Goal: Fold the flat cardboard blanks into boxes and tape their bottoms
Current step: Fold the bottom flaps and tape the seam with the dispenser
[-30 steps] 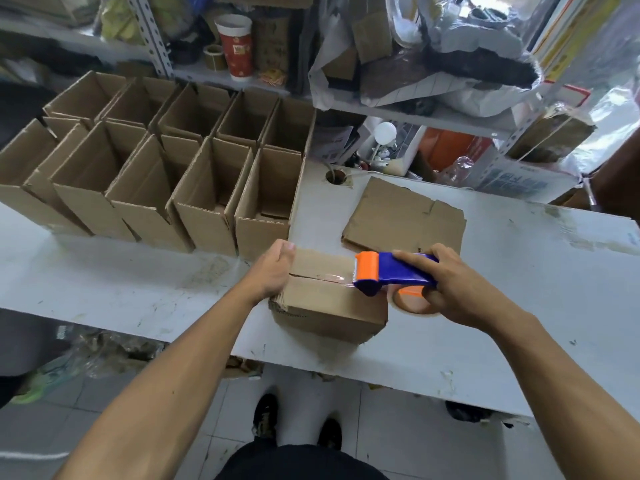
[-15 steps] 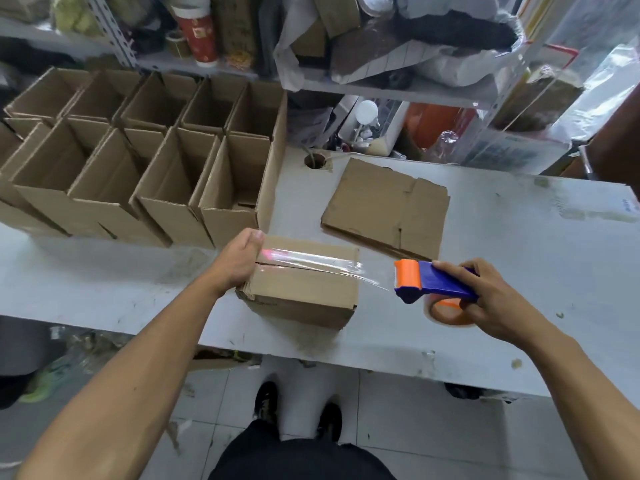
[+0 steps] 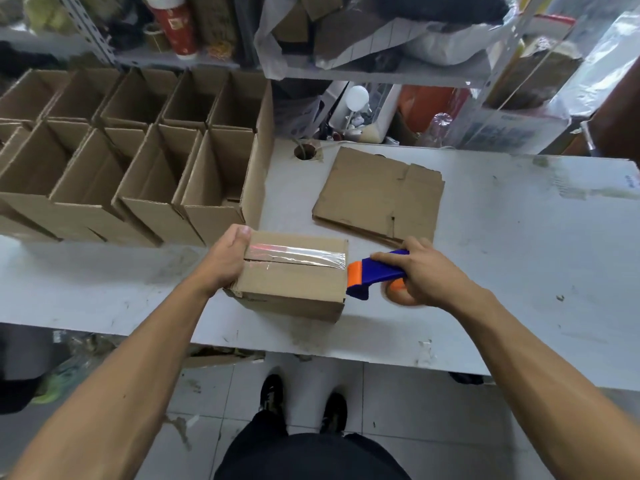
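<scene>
One box [image 3: 294, 289], tape strip [image 3: 298, 255] running left-right

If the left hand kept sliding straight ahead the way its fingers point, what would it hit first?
Probably the nearest open box in the row, just beyond the left hand gripping the taped box; depth is hard to judge.
</scene>
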